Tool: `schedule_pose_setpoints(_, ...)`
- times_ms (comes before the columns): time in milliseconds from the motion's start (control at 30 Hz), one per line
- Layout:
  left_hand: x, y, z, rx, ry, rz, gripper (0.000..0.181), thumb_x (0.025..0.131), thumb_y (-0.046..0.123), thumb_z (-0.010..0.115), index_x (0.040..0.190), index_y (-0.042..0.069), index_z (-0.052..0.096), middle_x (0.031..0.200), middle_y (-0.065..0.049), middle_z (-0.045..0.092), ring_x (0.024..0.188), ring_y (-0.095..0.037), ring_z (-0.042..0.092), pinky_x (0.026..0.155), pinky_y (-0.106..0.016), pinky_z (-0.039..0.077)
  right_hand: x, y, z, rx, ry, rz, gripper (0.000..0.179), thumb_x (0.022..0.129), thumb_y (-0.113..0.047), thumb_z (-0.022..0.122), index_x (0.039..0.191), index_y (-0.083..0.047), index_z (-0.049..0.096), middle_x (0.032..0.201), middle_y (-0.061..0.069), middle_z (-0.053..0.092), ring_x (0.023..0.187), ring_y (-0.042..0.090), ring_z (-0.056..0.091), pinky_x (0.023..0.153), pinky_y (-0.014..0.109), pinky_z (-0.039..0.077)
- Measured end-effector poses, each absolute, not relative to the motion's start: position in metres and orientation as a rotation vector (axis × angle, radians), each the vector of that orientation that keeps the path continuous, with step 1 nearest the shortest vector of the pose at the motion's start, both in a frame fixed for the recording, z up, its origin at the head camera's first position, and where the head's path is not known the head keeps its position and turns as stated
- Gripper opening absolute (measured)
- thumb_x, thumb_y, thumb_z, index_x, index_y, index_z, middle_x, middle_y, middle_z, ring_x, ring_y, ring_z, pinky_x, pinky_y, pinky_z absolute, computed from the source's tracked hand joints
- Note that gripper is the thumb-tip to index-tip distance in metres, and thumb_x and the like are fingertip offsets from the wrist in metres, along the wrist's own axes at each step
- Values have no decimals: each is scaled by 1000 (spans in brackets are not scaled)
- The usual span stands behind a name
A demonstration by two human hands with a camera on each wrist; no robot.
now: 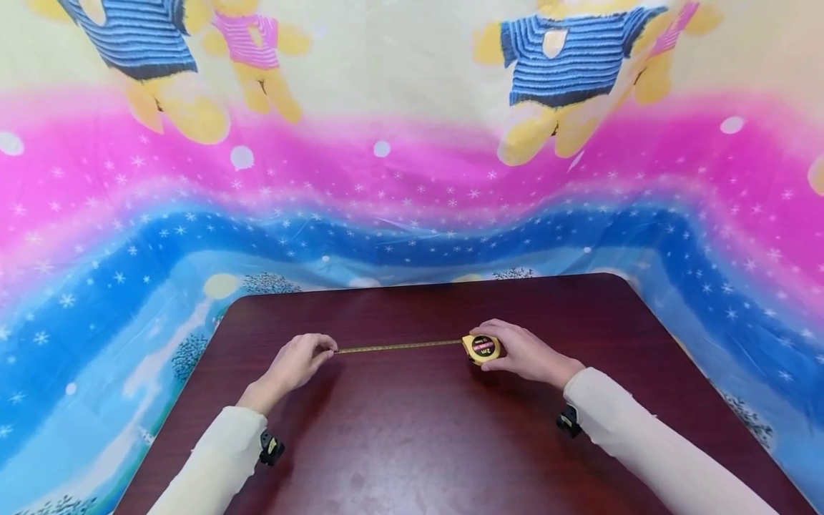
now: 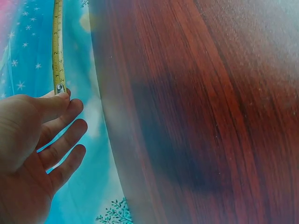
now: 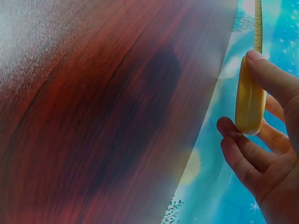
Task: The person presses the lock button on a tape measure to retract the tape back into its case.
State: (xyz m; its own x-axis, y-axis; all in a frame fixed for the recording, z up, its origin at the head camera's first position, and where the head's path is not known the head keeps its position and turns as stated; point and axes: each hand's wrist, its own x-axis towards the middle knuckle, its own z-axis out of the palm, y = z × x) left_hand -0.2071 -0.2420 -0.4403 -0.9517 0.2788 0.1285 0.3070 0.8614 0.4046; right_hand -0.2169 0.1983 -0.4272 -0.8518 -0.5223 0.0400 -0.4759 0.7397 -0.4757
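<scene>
A yellow tape measure (image 1: 481,348) with a dark round label is held up over the table by my right hand (image 1: 524,352). Its yellow blade (image 1: 399,347) stretches out in a nearly straight line toward the left. My left hand (image 1: 299,365) pinches the blade's end between thumb and index finger. The left wrist view shows the metal end hook (image 2: 60,87) at the thumb tip, with the other fingers loosely bent below. In the right wrist view, thumb and fingers grip the narrow yellow case (image 3: 251,100), and the blade runs out past the thumb.
Beneath both hands lies a dark reddish-brown wooden table (image 1: 399,443) with rounded far corners. A printed curtain (image 1: 412,179) with bears and snowflakes hangs behind and around it. Small black devices (image 1: 271,448) sit at both wrists by the pale sleeves.
</scene>
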Motion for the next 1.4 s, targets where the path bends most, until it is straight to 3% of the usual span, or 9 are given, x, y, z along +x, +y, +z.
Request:
schedule_pose_setpoints(600,-210,-230,-444,-491,-2936,-697,9,96,11,69,100,14,76,100,-2,77,87,-18,69,79,-43,56,-224,193,-424,-830,2834,-742,65,84,-28,84,142,-17,57,141,6,58,123,24,58,101,45,53)
schedule_pose_setpoints(1400,-212,-225,-441,-506,-2956,-715,9,97,13,68,101,15,76,99,0,76,86,-14,68,80,-40,56,-222,178,-428,-816,2828,-713,65,84,-36,83,142,-20,57,140,3,58,122,21,58,100,43,53)
